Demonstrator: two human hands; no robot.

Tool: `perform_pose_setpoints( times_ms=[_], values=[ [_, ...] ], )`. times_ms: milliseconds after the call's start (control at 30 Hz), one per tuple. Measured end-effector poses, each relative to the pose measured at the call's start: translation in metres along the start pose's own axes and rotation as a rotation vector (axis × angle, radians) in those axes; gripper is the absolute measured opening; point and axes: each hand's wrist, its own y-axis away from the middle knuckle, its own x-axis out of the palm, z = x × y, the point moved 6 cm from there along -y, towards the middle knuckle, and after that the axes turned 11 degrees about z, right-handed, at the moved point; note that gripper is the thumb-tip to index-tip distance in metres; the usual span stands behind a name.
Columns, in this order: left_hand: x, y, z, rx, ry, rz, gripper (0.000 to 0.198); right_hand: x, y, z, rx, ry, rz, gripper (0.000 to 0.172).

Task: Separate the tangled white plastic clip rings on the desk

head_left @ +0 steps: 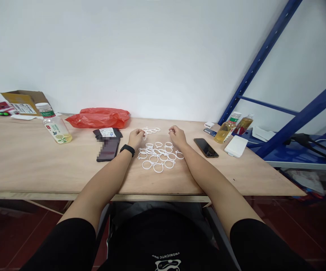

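Observation:
White rings with small loops lie in a loose, overlapping heap on the wooden table between my forearms. Just behind them, a short row of linked-looking white rings stretches to the right from my left hand. That hand is closed, with a white ring showing at its fingertips; a black band circles the wrist. My right hand rests behind the heap's right side, fingers pinched together. A tiny pale bit shows at its fingertips, too small to name.
A dark phone, a white case and a drink bottle stand or lie to the right. On the left are a dark pouch, a red plastic bag, another bottle and an open carton. Blue shelving borders the right.

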Motion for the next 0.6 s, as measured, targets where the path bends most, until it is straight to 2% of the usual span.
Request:
perform_pose_setpoints(
  times_ms=[300,600],
  values=[
    [0.005,0.006,-0.007,0.087,-0.257,0.103,0.015,0.000,0.001,-0.004,0.007,0.064,0.023,0.028],
    [0.007,0.010,-0.017,0.154,-0.396,0.112,0.013,-0.001,0.001,-0.001,-0.011,0.087,0.029,0.026]
  ],
)
